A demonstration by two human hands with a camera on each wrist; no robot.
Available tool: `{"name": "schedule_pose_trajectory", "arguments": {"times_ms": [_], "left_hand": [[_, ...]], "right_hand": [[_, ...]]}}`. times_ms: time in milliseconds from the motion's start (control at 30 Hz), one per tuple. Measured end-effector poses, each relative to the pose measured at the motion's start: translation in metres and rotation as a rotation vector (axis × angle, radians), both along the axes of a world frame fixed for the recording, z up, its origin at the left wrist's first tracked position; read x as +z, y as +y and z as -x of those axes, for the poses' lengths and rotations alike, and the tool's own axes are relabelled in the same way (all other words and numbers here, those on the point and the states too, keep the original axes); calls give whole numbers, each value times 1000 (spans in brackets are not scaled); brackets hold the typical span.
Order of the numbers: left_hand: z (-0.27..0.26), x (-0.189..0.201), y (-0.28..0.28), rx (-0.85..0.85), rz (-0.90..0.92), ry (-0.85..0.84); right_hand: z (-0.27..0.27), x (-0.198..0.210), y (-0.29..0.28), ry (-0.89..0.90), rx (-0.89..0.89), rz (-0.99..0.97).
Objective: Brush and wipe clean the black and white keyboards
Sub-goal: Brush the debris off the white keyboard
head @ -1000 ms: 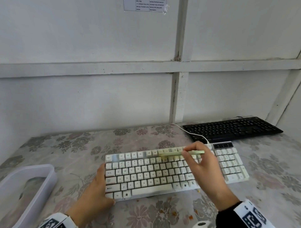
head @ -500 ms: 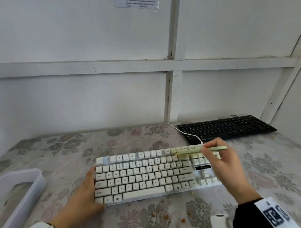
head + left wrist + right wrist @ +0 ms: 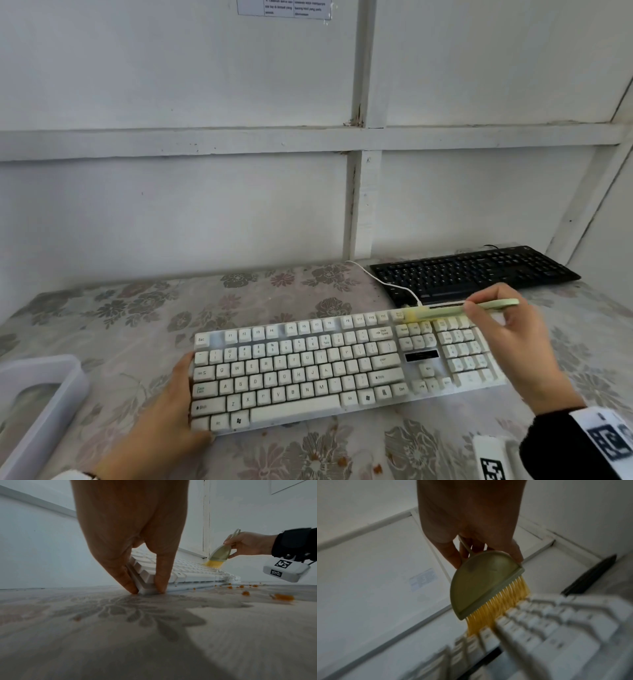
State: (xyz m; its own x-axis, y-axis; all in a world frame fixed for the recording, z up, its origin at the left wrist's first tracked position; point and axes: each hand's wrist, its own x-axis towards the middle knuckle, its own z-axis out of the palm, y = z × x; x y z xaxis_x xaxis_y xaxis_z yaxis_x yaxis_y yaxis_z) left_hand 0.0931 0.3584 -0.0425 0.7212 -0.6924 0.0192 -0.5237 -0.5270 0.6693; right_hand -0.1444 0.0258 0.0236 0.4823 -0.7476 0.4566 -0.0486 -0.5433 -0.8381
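White full-size keyboard (image 3: pixel 342 370) lies flat on the floral-patterned tablecloth (image 3: pixel 137 308), near the front edge, angled slightly. Left hand (image 3: pixel 161 421) clamps its near-left corner: in the left wrist view the thumb sits on the front edge and the fingers (image 3: pixel 120 574) on the left side, tips touching the cloth. Right hand (image 3: pixel 513 342) grips a small pale-green plastic brush with yellow bristles (image 3: pixel 455 311), fingers curled around its handle and half-round head. Bristles touch the far top row of keys, over the block between the main keys and the number pad; right wrist view is blurred but shows the bristles bent against the key edges. Hands are well apart, one at each end of the white keyboard.

Black flat keyboard (image 3: pixel 472 270) lies further back on the right, near the white panelled wall (image 3: pixel 171 205), just beyond the white keyboard's far right corner. A thin white cable (image 3: pixel 383 282) runs from the white keyboard's back edge across the black one's left end toward the wall. Orange crumbs (image 3: pixel 283 597) are scattered on the cloth along the white keyboard's front edge. A translucent white plastic tub (image 3: pixel 44 397) sits at the left edge of the table. A printed paper notice (image 3: pixel 284 8) is stuck high on the wall. Both wrists wear marker-tagged camera units.
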Motion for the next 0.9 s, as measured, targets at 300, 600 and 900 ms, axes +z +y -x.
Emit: {"name": "schedule_pose_trajectory", "arguments": {"times_ms": [300, 600, 900], "left_hand": [[10, 12, -1, 5, -11, 33], [12, 15, 1, -6, -8, 67], [8, 11, 2, -37, 22, 80]], "right_hand": [[12, 5, -11, -126, 115, -179], [25, 23, -12, 31, -287, 103], [-67, 22, 142, 55, 310, 64]]}}
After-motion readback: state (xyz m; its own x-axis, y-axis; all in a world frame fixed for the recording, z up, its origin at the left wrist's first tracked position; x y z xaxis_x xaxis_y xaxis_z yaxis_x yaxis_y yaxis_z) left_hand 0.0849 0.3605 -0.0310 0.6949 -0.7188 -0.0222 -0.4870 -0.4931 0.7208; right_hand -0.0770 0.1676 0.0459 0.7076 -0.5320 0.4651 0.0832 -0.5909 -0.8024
